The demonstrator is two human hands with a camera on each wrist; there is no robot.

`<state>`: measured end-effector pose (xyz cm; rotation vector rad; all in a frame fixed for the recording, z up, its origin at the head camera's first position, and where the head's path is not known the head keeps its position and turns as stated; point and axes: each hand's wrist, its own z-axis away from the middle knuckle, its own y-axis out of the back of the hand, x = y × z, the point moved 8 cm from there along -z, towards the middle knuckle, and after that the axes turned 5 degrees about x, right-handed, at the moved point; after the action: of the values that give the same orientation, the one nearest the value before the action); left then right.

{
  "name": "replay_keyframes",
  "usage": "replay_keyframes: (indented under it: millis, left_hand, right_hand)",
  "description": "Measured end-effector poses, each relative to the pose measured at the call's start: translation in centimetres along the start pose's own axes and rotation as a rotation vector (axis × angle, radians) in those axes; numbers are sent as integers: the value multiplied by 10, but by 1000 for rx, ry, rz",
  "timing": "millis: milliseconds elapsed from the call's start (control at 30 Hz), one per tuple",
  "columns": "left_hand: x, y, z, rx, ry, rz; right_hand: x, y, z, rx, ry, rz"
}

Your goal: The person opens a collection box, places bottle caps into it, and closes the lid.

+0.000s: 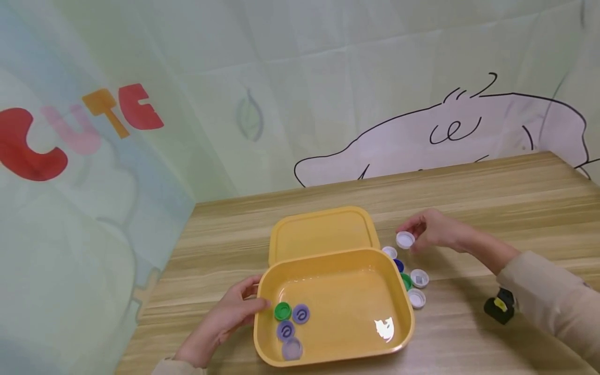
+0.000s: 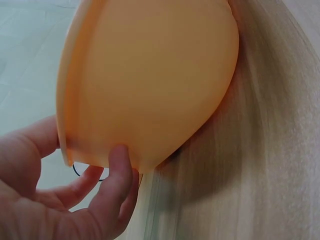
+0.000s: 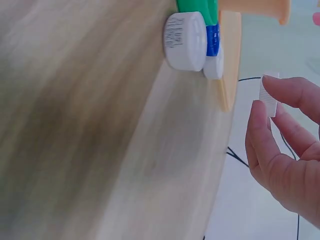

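Observation:
A yellow plastic box [image 1: 337, 255] stands on the wooden table. My left hand [image 1: 234, 312] holds its left side, thumb at the rim; in the left wrist view, the fingers [image 2: 117, 170] press the outer wall. At the box's left end inside lie a green bottle cap [image 1: 283, 311], two purple caps [image 1: 301, 313] with dark swirls, and a pale cap [image 1: 292, 349]. My right hand [image 1: 436, 229] pinches a white bottle cap [image 1: 405, 240] between thumb and fingers, raised above the table in the right wrist view. Below it, several white, blue and green caps [image 1: 416, 298] lie beside the box's right wall.
A flat yellow lid [image 1: 323, 234] lies behind the box, partly hidden by its rim. Near the right sleeve sits a small black and yellow object [image 1: 499, 307]. A printed cloth [image 1: 300, 104] hangs behind the table [image 1: 225, 229].

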<state>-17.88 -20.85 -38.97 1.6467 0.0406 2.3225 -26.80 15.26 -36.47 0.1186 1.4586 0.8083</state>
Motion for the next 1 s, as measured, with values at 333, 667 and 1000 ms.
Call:
replay_keyframes:
  millis: [333, 667, 1000]
  left_hand:
    - [2, 1, 0, -1, 0, -6]
    - [0, 0, 0, -16, -7, -1]
    - [2, 0, -1, -13, -6, -5]
  right_hand:
    - [-22, -1, -3, 6, 50, 13]
    - [-44, -12, -6, -39, 93, -22]
    - [-55, -21, -14, -43, 106, 2]
